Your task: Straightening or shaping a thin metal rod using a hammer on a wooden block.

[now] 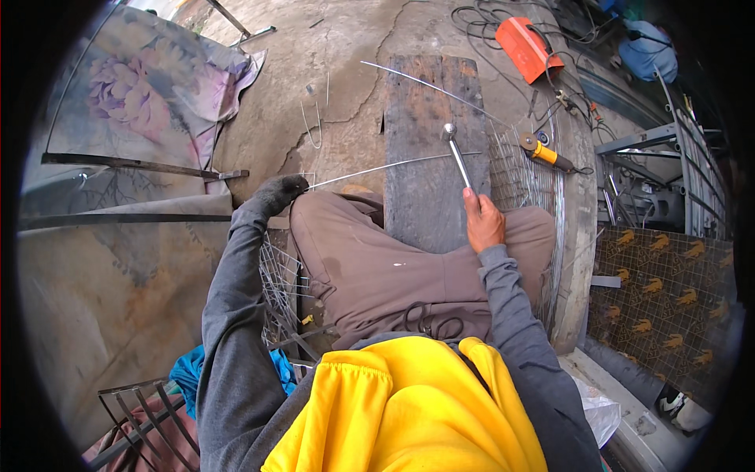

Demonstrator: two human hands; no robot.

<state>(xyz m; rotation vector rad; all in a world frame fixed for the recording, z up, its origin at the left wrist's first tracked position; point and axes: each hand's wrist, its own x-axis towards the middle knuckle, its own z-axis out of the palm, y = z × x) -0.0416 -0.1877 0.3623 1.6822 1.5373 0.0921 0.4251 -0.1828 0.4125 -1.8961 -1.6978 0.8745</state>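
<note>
Wire (385,167) lies across the plank (425,141), pinned taut by your gloved left hand (279,191), its grip clamped on the end; your right hand (482,222) grips the hammer (456,153) poised above it.

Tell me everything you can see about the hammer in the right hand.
The hammer has a slim, shiny metal handle and a small rounded metal head, all silver-grey. The bare right hand grips the lower end of the handle, so the tool slants up and a little to the left. Its head sits over the weathered wooden plank, close to the thin wire that the gloved left hand holds across the plank. Whether the head touches the wood cannot be told.
</note>
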